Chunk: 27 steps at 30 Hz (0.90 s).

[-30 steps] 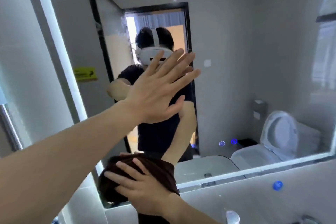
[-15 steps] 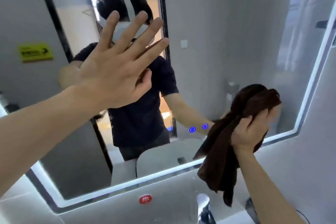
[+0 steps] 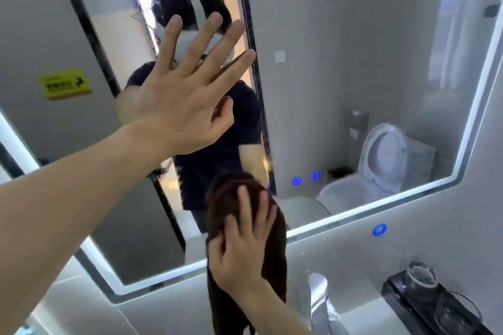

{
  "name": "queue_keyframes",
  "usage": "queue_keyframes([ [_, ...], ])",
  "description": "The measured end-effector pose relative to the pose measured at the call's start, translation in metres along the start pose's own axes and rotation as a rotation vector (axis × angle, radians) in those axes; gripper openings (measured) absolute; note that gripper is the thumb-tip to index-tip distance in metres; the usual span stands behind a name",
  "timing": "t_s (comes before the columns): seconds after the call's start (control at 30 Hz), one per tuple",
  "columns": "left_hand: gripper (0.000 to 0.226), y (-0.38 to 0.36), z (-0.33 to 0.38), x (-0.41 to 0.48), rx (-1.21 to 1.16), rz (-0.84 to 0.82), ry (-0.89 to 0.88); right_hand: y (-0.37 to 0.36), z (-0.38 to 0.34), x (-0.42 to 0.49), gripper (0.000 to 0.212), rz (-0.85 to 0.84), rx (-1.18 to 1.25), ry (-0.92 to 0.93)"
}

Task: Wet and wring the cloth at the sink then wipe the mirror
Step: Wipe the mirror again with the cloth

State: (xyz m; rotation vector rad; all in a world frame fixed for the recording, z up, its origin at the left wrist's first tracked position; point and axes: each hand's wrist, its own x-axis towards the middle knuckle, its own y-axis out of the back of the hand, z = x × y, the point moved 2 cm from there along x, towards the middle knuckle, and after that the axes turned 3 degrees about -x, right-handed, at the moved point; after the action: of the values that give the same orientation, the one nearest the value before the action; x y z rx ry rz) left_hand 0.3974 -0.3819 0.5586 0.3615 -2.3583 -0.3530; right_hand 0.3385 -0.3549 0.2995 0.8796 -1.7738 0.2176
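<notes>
The big wall mirror (image 3: 340, 62) has a lit white edge and fills most of the view. My left hand (image 3: 187, 95) is flat against the glass, fingers spread, holding nothing. My right hand (image 3: 242, 245) presses a dark brown cloth (image 3: 231, 198) against the mirror near its lower edge, fingers spread over the cloth. The lower part of the cloth hangs down below the mirror's frame, behind my right wrist. The sink basin is out of view.
A chrome tap (image 3: 319, 299) stands just right of my right forearm. A black tray (image 3: 424, 307) with a glass jar (image 3: 420, 277) sits at the lower right. A blue round sticker (image 3: 379, 229) is on the wall under the mirror. Two blue touch icons (image 3: 305, 178) glow on the glass.
My right hand has swept the cloth across the glass: from lower left, to the right, now back to the lower middle. My left hand stays flat on the mirror.
</notes>
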Motion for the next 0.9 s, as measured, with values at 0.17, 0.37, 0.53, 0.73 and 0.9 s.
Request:
queue_keyframes([
  [0.17,0.068,0.002,0.0,0.0,0.003,-0.005,0.004,-0.038,-0.035,-0.052,0.028,-0.355,-0.194,0.728],
  [0.37,0.069,0.004,0.0,0.0,-0.009,-0.032,0.012,-0.025,-0.033,-0.028,0.037,-0.319,-0.105,0.733],
  [0.53,0.07,0.002,-0.001,0.0,-0.019,-0.031,0.011,0.02,0.043,0.016,0.019,-0.003,-0.071,0.264],
  [0.73,0.068,-0.001,0.001,0.0,-0.015,0.023,0.011,0.078,0.187,0.017,0.051,0.297,-0.054,-0.421],
  [0.9,0.068,-0.005,0.0,-0.001,-0.031,0.148,-0.007,0.138,0.291,0.08,0.07,0.588,0.098,-0.826],
])
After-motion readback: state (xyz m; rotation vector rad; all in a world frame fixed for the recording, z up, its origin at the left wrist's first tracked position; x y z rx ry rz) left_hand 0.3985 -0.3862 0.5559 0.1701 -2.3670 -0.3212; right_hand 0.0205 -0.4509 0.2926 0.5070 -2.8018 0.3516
